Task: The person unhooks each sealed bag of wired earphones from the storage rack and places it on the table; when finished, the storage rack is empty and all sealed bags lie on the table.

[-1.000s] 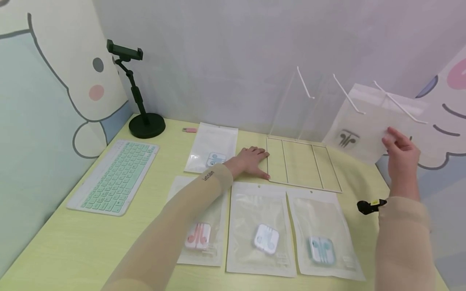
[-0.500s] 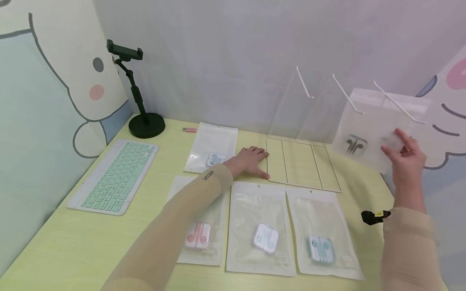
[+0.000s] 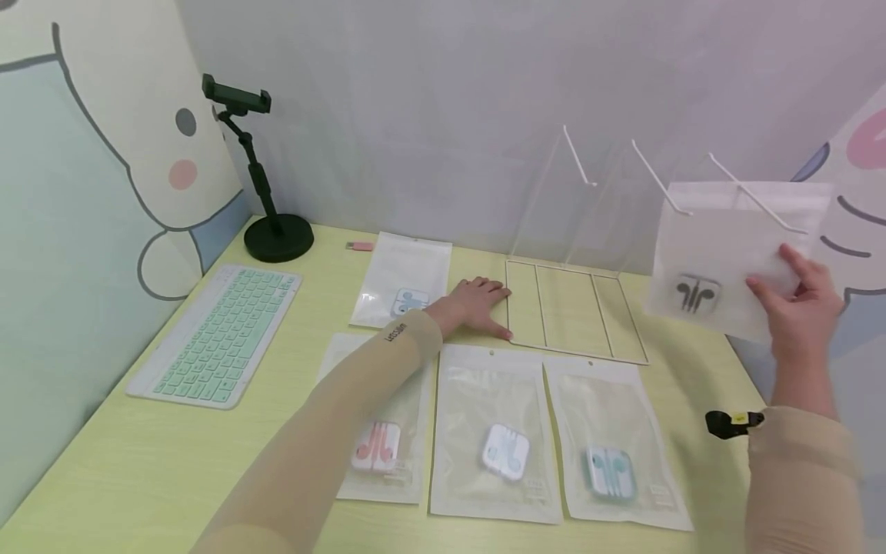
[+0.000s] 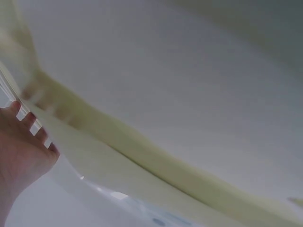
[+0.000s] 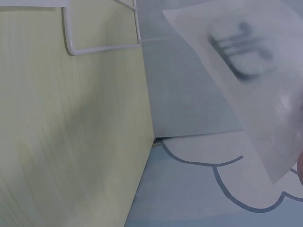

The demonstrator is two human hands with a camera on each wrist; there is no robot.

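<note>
My right hand (image 3: 803, 308) holds a frosted zip pouch (image 3: 734, 231) by its right side, thumb and fingers at the edge. A case of dark earphones (image 3: 697, 295) shows through it. The pouch is raised off the table and overlaps the right-hand hooks of a white wire display rack (image 3: 581, 353) in the head view. In the right wrist view the pouch (image 5: 236, 61) hangs tilted, with only a bit of hand showing. My left hand (image 3: 477, 308) rests with spread fingers at the left edge of the rack's base. In the left wrist view the left hand (image 4: 23, 151) has its fingers extended.
Below the rack lie pouches with pink earphones (image 3: 376, 446), white earphones (image 3: 506, 452) and green earphones (image 3: 612, 473). Another pouch (image 3: 408, 265) with blue earphones lies behind my left wrist. Further left are a pink USB stick (image 3: 360, 246), a black phone stand (image 3: 278, 238) and a keyboard (image 3: 221, 338).
My right hand has moved right and slightly down with the pouch, which has turned from tilted to nearly upright. The left hand and the rack have stayed in place.
</note>
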